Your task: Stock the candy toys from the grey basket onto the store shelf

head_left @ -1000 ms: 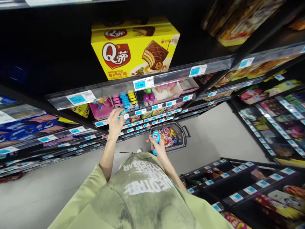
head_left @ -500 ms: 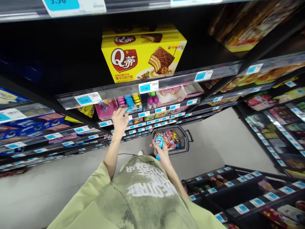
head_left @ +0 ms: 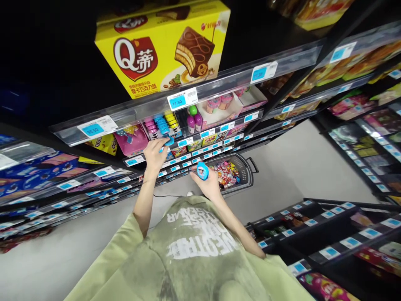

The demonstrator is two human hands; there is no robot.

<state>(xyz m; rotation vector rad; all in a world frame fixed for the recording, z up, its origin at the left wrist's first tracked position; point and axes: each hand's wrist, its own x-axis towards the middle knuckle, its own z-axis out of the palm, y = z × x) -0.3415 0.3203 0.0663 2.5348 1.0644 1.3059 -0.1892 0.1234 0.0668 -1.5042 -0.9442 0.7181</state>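
My left hand [head_left: 154, 155] is closed at the shelf front, its fingertips pinching a small round blue container [head_left: 169, 141]. Just beyond it on the shelf stand stacks of similar round containers: pink ones [head_left: 151, 126], blue ones [head_left: 161, 124] and yellow ones [head_left: 171, 120]. Lower and to the right, my right hand [head_left: 209, 184] grips another round blue container [head_left: 202, 171], whose face carries a small picture. Below that hand, a dark shopping basket [head_left: 246, 172] on the floor holds many wrapped sweets [head_left: 228, 173].
A yellow snack-cake box [head_left: 166, 50] sits on the shelf above my hands. A shelf edge with price tags [head_left: 182, 99] juts out over the lower shelves. Purple egg-shaped containers [head_left: 194, 122] and a pink tray [head_left: 133, 140] flank the stacks. More shelving [head_left: 328, 251] stands at the right.
My right hand has lifted its blue container up and left, away from the basket. My left hand stays by the stacks, with more of its blue container showing. The view has moved closer to the shelf.
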